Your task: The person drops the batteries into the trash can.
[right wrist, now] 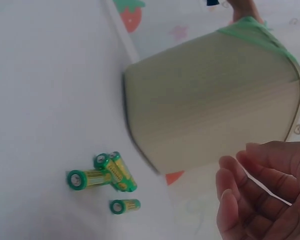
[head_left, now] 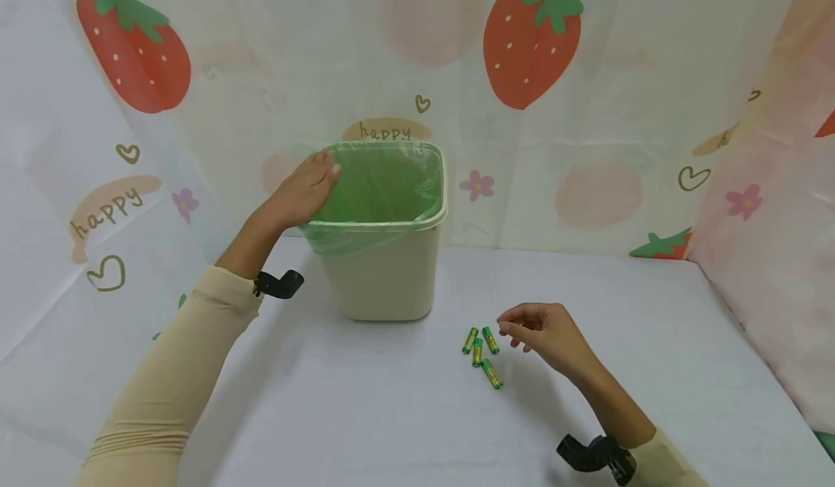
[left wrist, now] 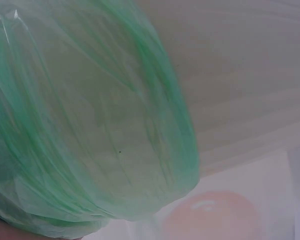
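While the left hand (head_left: 305,191) rests flat on the green-lined beige plastic bin (head_left: 385,269), steadying its rim, the right hand (head_left: 544,331) hovers loosely curled, empty, beside four green-and-yellow batteries (head_left: 481,351) on the white counter (head_left: 365,414).

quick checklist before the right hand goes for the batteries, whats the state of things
1. Bin held steady: ok. The left hand rests on the rim of the bin.
2. Liner in place: ok. The green bag is folded over the rim and the mouth is open.
3. Batteries within reach: ok. Four batteries lie loose on the table, just beside the right hand.
4. Right hand free: ok. Its fingers are loosely curled and hold nothing.
5. Path from batteries to bin: ok. Nothing shows on the cloth between them.
6. Bin contents: cannot tell. The bottom is not visible.
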Available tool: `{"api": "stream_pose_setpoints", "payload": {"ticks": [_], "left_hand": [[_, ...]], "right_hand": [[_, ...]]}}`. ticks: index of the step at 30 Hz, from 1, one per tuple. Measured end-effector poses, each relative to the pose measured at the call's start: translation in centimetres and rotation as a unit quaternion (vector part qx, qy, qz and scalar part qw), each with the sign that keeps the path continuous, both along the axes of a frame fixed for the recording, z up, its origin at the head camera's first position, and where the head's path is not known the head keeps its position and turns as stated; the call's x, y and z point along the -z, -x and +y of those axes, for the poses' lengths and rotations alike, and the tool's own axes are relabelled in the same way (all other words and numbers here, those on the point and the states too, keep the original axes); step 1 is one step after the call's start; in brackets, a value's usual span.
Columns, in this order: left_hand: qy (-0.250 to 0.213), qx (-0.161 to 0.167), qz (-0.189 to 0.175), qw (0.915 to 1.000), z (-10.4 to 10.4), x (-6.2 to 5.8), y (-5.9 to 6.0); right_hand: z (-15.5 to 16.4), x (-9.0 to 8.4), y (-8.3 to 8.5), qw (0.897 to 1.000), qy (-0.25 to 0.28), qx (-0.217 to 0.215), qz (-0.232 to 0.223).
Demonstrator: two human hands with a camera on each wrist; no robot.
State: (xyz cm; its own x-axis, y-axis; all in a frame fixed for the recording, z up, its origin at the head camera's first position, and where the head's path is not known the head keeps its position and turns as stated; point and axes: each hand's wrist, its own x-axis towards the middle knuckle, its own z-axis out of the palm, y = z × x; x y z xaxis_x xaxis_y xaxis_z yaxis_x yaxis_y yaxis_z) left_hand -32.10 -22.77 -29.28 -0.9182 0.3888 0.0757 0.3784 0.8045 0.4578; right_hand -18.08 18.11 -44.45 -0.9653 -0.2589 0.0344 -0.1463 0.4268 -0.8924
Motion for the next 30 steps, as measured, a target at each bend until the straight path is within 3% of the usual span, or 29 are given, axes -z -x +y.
{"api": "stream_pose_setpoints", "payload": {"ticks": [19, 30], "left_hand": [[0.000, -0.002, -0.002, 1.0000, 0.0, -0.1, 0.0], [0.002, -0.006, -0.003, 1.0000, -0.1, 0.1, 0.2]], "right_hand": [[0.1, 2.8, -0.7, 0.999, -0.004, 0.013, -0.042], [-0.2, 5.5, -0.8, 0.997, -0.067, 0.028, -0.023]]}}
